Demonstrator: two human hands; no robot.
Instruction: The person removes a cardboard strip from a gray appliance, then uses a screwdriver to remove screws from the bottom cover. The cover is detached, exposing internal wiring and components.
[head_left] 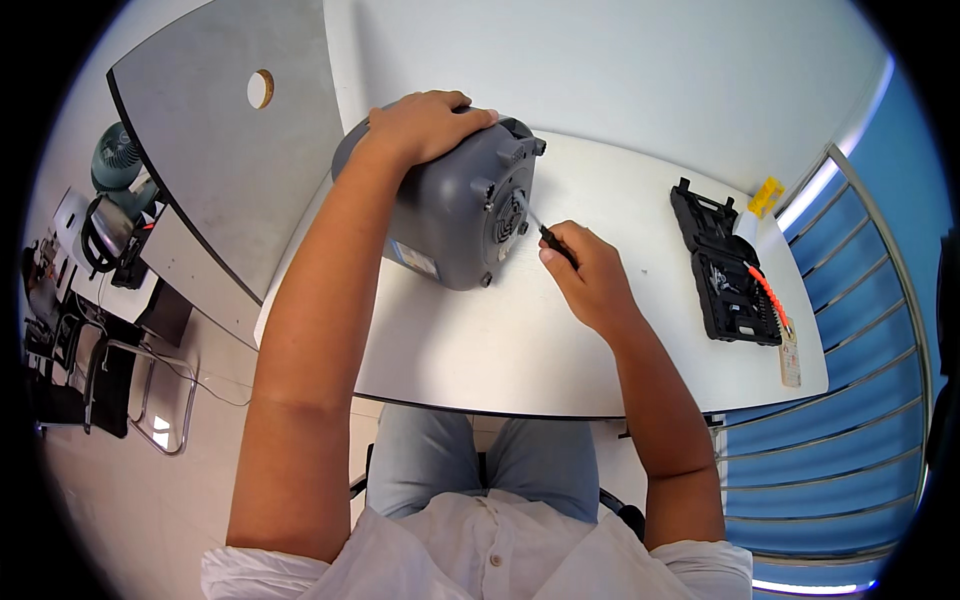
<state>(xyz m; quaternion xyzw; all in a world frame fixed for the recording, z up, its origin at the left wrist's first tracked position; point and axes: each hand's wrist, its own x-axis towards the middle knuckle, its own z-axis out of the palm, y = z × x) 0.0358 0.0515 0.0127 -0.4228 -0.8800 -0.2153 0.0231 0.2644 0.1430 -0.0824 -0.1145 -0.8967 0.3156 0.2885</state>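
Observation:
A dark grey rounded appliance [445, 220] lies on its side on the white table, its base with small feet and a round vent grille [508, 215] facing right. My left hand [418, 127] holds it from above, its palm on the upper side and its fingers curved over the far side. In my right hand [592, 272] is a screwdriver [558, 247], gripped by its black handle. Its thin shaft points up and left into the base near the grille; the tip is too small to make out.
On the table's [590, 375] right side lies an opened black tool case [720, 265], with an orange flexible shaft [768, 292] across it. A yellow block [766, 197] and a remote control [790, 360] are beside it. Metal railing [885, 265] borders the right; a grey panel [210, 110] stands left.

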